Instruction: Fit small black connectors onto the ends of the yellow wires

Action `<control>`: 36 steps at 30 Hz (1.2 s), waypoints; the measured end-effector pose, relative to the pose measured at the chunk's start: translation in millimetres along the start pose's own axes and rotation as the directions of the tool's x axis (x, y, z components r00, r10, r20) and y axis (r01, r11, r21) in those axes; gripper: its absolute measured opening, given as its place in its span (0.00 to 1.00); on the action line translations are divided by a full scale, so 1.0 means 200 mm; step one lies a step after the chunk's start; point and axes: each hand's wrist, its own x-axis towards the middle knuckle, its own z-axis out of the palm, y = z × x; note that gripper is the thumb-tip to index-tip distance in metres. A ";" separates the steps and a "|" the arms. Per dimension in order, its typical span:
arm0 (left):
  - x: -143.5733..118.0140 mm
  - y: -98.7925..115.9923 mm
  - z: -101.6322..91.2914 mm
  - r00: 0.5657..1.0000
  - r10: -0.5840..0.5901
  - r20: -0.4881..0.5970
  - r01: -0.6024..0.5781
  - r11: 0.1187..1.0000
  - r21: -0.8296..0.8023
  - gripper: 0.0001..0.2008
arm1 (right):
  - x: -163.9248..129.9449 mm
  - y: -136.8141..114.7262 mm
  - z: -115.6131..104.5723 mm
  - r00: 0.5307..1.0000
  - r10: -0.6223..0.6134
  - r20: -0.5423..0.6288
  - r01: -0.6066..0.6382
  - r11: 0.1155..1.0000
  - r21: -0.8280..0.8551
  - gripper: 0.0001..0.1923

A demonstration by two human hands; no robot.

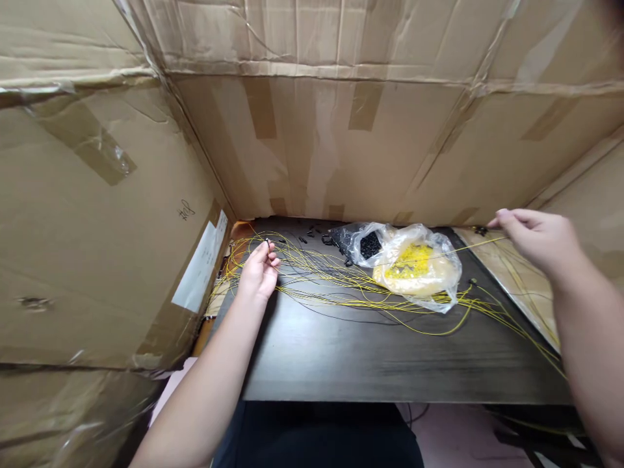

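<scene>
We have one thin yellow cord (390, 263) stretched across the dark wooden tabletop (341, 351), and the step in hand looks like drawing it taut between both hands, so we judge it best to keep the pull gentle and level, lifting the strand clear of the loose tangle of yellow cords (341, 286) beneath so that nothing snags or drags along with it. Our left hand (258, 270) rests low near the table's left edge, fingers curled and pinched shut on a small black bead-like piece (267, 242) at the cord's end. Our right hand (536, 237) is raised well to the right, forearm coming in from the lower corner, thumb and forefinger closed on the same cord just beside a second small dark piece (480, 230). Between the hands lie two clear plastic bags, one of black beads (370, 244) and one crumpled bag of yellow pieces (419, 266); the strand passes over them, and whether it touches them we cannot tell. A few loose black bits (309, 233) lie scattered near the back. Taped brown cardboard walls (316, 143) enclose the table on three sides.
</scene>
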 end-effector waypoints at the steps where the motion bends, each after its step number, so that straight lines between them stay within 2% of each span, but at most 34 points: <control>1: 0.00 0.00 0.00 1.000 0.006 -0.001 -0.006 1.000 0.006 0.04 | -0.02 -0.01 0.04 0.999 0.031 0.029 -0.032 0.999 0.024 0.40; 4: 0.01 -0.01 0.00 1.000 0.027 -0.006 -0.026 1.000 0.015 0.03 | -0.07 -0.01 0.14 0.984 0.080 0.157 -0.087 0.996 0.037 0.37; 6: 0.02 -0.02 0.00 0.999 0.034 -0.012 -0.034 0.999 0.017 0.02 | -0.10 0.01 0.17 0.961 0.088 0.263 -0.098 0.995 0.028 0.35; 8: 0.03 -0.02 0.00 0.999 0.035 -0.017 -0.035 0.999 0.020 0.02 | -0.11 0.05 0.18 0.942 0.106 0.318 -0.117 0.993 0.018 0.31; 12: 0.04 -0.03 0.00 0.999 0.044 -0.026 -0.043 0.999 0.032 0.02 | -0.11 0.21 0.12 0.953 0.137 0.270 -0.108 0.987 -0.119 0.22; 15: 0.03 -0.02 0.01 0.999 0.042 -0.028 -0.041 0.998 0.040 0.02 | -0.14 0.39 0.04 0.949 0.121 0.291 -0.038 0.961 -0.275 0.21; 18: 0.02 -0.02 0.02 0.999 0.037 -0.020 -0.036 0.999 0.040 0.04 | -0.23 0.56 -0.02 0.898 0.164 0.408 -0.011 0.936 -0.352 0.22; 20: 0.02 -0.02 0.02 0.999 0.032 -0.017 -0.032 0.999 0.035 0.05 | -0.30 0.62 -0.03 0.861 0.200 0.467 -0.017 0.930 -0.367 0.23; 23: 0.02 -0.01 0.03 0.999 0.033 -0.027 -0.033 0.999 0.022 0.07 | -0.33 0.62 0.03 0.833 0.238 0.499 -0.031 0.921 -0.388 0.24; 26: 0.03 0.00 0.02 0.997 0.056 -0.049 -0.055 0.998 0.024 0.07 | -0.28 0.57 0.13 0.819 0.257 0.513 -0.034 0.914 -0.404 0.22; 31: 0.04 0.02 0.02 0.995 0.073 -0.066 -0.072 0.997 0.026 0.05 | -0.21 0.52 0.27 0.726 0.262 0.636 -0.013 0.930 -0.368 0.09; 33: 0.04 0.02 0.01 0.995 0.071 -0.068 -0.070 0.997 0.028 0.06 | -0.21 0.52 0.28 0.721 0.265 0.640 -0.031 0.935 -0.353 0.06; 36: 0.05 0.02 0.01 0.995 0.068 -0.079 -0.066 0.997 0.031 0.06 | -0.23 0.54 0.28 0.740 0.278 0.612 -0.086 0.942 -0.324 0.06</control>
